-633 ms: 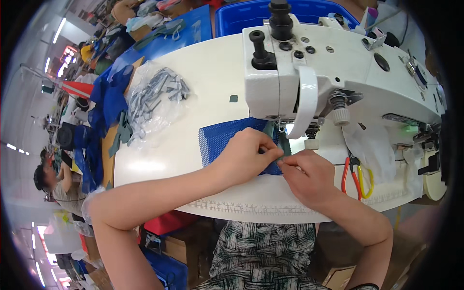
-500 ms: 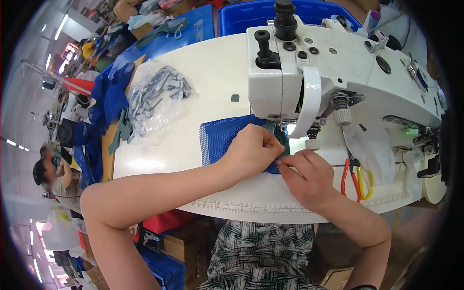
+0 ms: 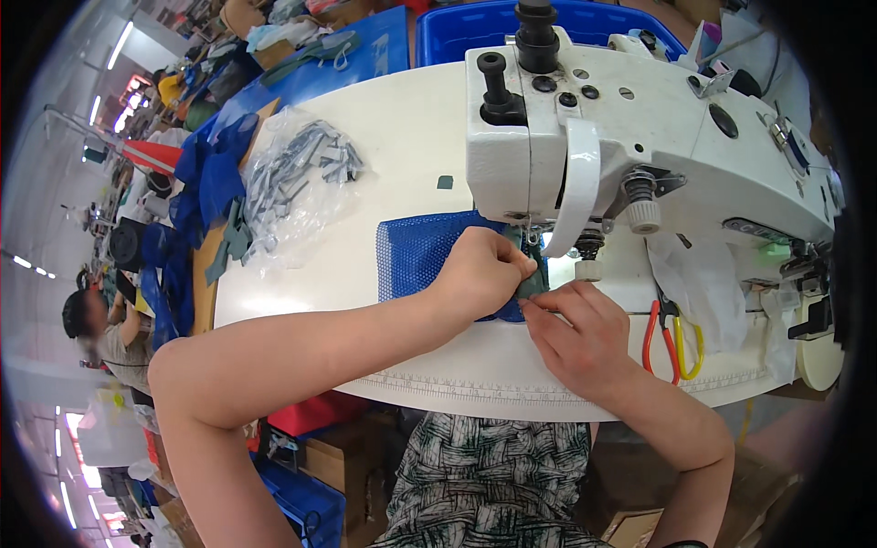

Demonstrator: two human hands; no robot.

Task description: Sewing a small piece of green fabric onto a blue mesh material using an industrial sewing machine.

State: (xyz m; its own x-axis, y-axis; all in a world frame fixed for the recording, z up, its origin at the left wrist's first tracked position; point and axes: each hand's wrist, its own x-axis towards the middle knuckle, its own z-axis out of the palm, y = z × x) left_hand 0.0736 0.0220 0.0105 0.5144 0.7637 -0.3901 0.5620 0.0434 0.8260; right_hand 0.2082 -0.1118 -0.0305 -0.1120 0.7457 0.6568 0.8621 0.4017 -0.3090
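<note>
A piece of blue mesh fabric (image 3: 406, 256) lies on the white sewing table, its right side under the needle area of a white sewing machine (image 3: 501, 164). Along that right edge runs a dark green fabric strip (image 3: 533, 285). My left hand (image 3: 482, 272) rests over the mesh, thumb and fingers pinched at the strip just in front of the presser foot. Closer to me, my right hand (image 3: 583, 333) pinches the strip's near end at the mesh edge. The fingers partly hide the strip and the fabric beneath.
Red-and-yellow-handled scissors (image 3: 674, 342) lie right of my right hand. A clear plastic bag of grey strips (image 3: 306, 173) sits at the left, beside green pieces (image 3: 236, 239). One small green scrap (image 3: 445, 183) lies behind the mesh. A blue bin (image 3: 448, 36) stands beyond the table.
My left hand has shifted slightly up toward the machine, and its fingertips are a little farther from my right hand's. More of the green strip shows between them.
</note>
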